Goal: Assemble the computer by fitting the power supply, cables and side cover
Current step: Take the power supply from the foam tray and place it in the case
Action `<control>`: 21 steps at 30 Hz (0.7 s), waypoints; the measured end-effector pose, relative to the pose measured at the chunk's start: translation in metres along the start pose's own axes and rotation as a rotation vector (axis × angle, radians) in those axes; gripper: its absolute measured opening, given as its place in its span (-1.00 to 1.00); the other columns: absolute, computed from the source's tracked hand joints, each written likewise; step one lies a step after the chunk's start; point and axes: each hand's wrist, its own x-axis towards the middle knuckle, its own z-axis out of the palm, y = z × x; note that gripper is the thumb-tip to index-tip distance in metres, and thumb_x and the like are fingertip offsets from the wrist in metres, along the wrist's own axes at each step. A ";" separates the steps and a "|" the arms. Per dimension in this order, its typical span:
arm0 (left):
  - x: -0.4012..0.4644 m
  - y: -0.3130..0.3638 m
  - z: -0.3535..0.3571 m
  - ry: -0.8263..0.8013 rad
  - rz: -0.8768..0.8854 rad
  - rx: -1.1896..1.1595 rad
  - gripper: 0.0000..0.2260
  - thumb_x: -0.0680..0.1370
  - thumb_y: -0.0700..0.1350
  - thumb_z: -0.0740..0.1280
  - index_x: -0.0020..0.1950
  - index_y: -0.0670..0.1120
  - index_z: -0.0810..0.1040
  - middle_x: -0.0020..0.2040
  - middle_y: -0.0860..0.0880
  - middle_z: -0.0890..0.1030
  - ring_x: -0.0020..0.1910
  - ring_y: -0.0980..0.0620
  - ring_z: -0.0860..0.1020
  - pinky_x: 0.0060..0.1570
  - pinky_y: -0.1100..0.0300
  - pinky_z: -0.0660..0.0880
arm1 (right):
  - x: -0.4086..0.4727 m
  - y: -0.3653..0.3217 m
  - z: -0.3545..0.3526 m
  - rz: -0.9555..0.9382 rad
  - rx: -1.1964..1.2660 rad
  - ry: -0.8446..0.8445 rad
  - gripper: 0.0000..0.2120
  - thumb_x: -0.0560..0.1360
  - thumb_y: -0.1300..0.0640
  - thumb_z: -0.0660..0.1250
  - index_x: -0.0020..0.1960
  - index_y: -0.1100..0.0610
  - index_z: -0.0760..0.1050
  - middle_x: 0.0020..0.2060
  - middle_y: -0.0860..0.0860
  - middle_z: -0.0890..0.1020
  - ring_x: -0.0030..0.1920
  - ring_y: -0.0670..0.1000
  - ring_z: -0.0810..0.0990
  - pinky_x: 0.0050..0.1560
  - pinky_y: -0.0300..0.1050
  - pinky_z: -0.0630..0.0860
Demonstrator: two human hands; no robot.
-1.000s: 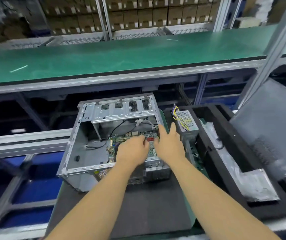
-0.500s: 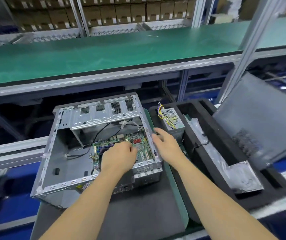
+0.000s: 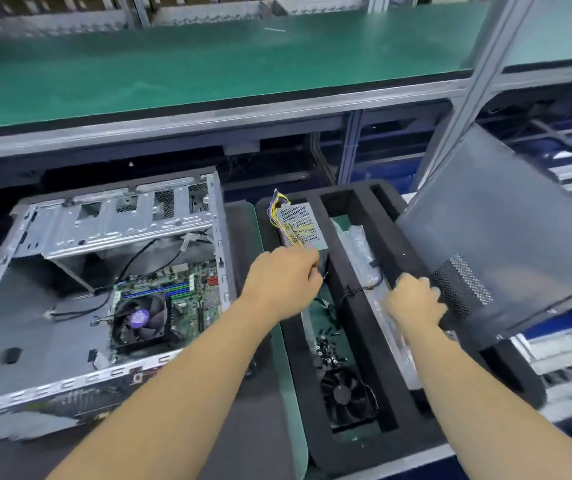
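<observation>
Perforated grey side cover (image 3: 506,244) gripped by right hand (image 3: 414,301)

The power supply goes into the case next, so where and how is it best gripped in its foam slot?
Grip the power supply by its two long sides, coming from above: it stands out of the foam tray, with yellow wires at its far end. The left hand is already at its near end.

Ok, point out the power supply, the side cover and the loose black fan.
power supply (image 3: 300,221): head view, on its perforated metal top.
side cover (image 3: 506,237): head view, on the plain grey face above its mesh vent.
loose black fan (image 3: 343,394): head view, on its hub, in the foam tray's near slot.
</observation>
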 end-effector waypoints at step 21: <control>-0.052 -0.024 -0.020 0.049 0.058 -0.198 -0.86 0.59 -0.06 0.18 -0.05 -0.02 0.52 -0.14 0.02 0.55 -0.13 -0.05 0.52 -0.11 0.04 0.51 | -0.069 0.035 -0.104 0.005 -0.207 0.119 -0.81 0.38 0.21 0.39 -0.02 0.16 0.53 0.01 0.23 0.63 -0.01 0.26 0.61 -0.05 0.02 0.53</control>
